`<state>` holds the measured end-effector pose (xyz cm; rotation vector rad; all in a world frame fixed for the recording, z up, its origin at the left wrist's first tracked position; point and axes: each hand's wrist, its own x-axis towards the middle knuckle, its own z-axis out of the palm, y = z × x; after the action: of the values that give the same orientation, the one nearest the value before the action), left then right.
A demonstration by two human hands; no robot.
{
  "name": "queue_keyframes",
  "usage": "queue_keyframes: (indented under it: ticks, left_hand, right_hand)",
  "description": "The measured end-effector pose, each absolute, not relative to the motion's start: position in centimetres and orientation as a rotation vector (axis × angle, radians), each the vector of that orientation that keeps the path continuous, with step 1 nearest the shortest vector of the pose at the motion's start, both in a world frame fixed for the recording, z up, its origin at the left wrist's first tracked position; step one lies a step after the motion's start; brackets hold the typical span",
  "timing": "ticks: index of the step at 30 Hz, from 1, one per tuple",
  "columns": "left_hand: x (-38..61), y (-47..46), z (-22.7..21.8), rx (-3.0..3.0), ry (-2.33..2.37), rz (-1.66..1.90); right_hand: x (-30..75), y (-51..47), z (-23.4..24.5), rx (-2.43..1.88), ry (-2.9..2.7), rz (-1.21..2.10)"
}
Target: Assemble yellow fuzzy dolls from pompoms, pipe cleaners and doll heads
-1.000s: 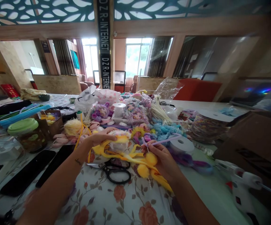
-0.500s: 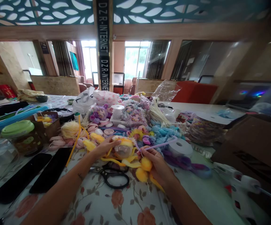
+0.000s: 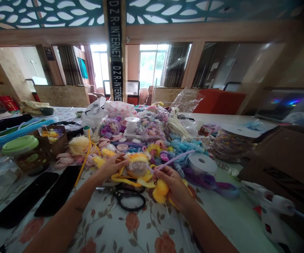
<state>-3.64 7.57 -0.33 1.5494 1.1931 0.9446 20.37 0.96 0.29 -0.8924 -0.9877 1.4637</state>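
My left hand pinches the left edge of a rounded, see-through piece with a fluffy yellow and cream top. Yellow fuzzy strips trail beneath it. Between thumb and fingers, my right hand grips a bent lilac pipe cleaner; one end reaches the right side of the clear piece, the other points up and right. Yellow pompoms on a thin beaded strand hang below my right fingers. Black-handled scissors lie on the floral cloth just below both hands.
A heap of doll heads, fuzzy stems and plastic bags rises ahead. White ribbon spools and a glue gun lie right, beside a cardboard box. Left are two dark phones and a green-lidded jar.
My right hand has shifted slightly left, bringing the lilac pipe cleaner's near end against the clear piece. The left hand has drawn back slightly left, still at the piece's edge.
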Motion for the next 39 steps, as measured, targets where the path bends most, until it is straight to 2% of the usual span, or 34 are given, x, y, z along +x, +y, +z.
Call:
queue_keyframes:
  ticks: [7,14,20,30,39]
  left_hand:
    - [-2.7,4.8,1.2,1.564,1.33,1.464]
    - [2.1,0.7,1.2,1.279,0.903,1.047]
    - [2.2,0.5,1.1,1.19,0.882,1.081]
    - [1.6,0.8,0.2,1.088,0.666,1.079]
    - [0.7,1.4,0.0,1.244,0.671,1.075]
  right_hand:
    - [19.4,0.2,1.1,-0.795,-0.994,1.504]
    - [17.8,-0.2,0.0,-0.721,-1.043,1.547]
    - [17.5,-0.5,-0.1,-0.828,-1.082,1.461]
    - [17.2,-1.0,0.2,-0.801,-1.09,1.605]
    - [17.3,-1.7,0.3,-0.856,-1.083,1.738]
